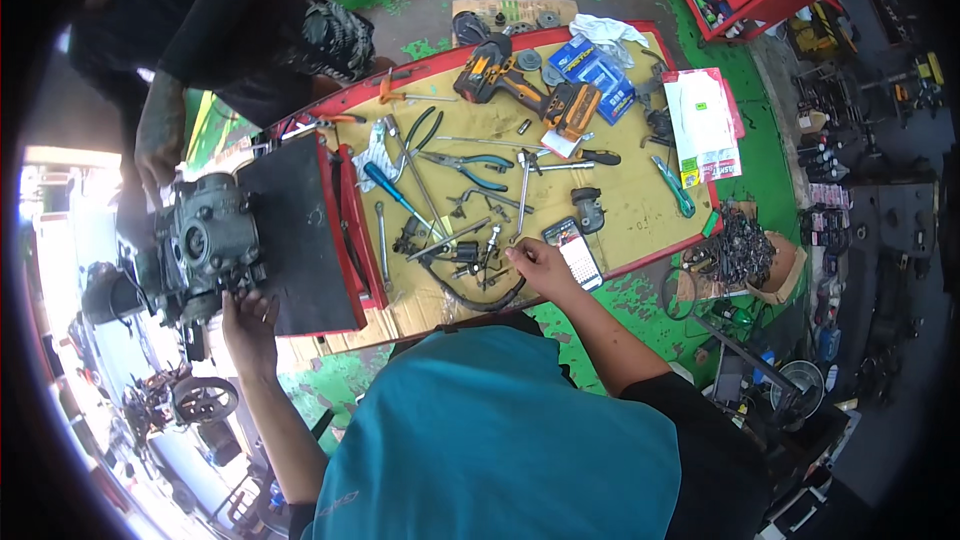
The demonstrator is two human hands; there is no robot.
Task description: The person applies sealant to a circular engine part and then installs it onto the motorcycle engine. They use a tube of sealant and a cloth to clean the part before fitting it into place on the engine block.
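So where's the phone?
In the head view, the phone lies on the yellow-topped table, just right of the person's right hand, below a small dark part.

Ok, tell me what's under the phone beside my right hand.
Yellow bench covering shows beside the phone; anything directly beneath it is covered and can't be seen.

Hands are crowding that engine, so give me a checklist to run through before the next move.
1. Left hand at the engine: ok, by its lower edge.
2. Co-worker's hand well away from the engine: not ok, close to its upper left.
3. Right hand well away from the phone: not ok, right beside it.
4. Workbench free of loose tools: not ok, pliers lie there.
5. Engine firmly supported: cannot tell, underside hidden.
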